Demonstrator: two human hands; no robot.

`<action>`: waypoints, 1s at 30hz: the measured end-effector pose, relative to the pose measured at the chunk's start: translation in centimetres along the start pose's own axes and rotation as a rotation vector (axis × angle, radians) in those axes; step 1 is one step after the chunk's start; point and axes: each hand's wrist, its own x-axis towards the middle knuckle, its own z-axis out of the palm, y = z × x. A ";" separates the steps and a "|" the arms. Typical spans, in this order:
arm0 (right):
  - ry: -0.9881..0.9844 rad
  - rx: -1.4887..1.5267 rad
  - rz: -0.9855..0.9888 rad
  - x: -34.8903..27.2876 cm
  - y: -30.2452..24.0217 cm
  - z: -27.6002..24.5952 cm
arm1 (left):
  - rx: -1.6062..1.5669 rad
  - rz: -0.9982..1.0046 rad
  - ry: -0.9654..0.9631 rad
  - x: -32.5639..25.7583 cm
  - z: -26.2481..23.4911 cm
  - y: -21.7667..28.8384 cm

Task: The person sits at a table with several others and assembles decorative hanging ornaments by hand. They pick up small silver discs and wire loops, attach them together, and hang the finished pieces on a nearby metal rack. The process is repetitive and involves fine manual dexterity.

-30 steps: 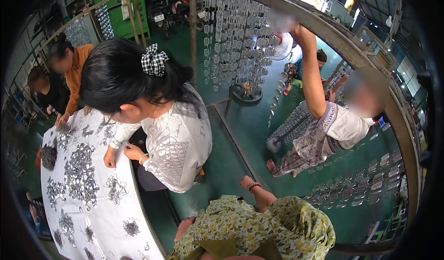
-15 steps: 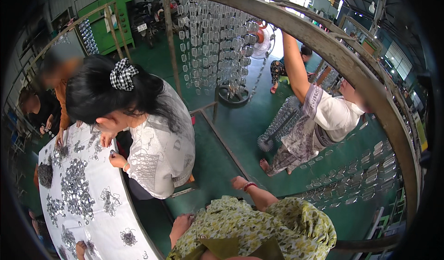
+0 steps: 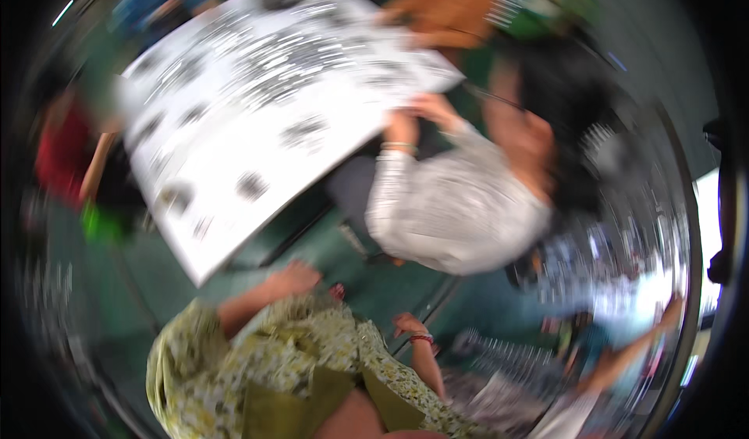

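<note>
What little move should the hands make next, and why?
Probably reach the left hand up toward the near corner of the white table. That hand is closest to it, the small dark pieces lie in piles on top, and neither it nor the right hand seems to hold anything. The picture is badly blurred, so this is only a guess.

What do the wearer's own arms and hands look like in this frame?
Both arms come bare out of a yellow-green floral garment. The right hand has a dark red bracelet at the wrist; the left hand shows nothing worn. Motion blur hides finer detail.
</note>
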 end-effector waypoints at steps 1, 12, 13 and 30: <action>-0.011 -0.099 -0.005 0.1 -2.5 0.6 | 0.111 -0.022 0.037 -0.7 -0.3 0.4; -0.522 -0.415 -0.332 -0.6 -27.0 9.3 | -0.287 -0.642 0.275 -7.4 -4.1 0.0; -0.551 -0.392 -0.305 -0.2 -28.2 9.1 | -0.292 -0.653 0.305 -7.8 -4.5 -0.7; -0.568 -0.286 -0.309 4.8 -40.6 13.6 | -0.600 -1.172 1.295 -12.1 -13.3 -37.9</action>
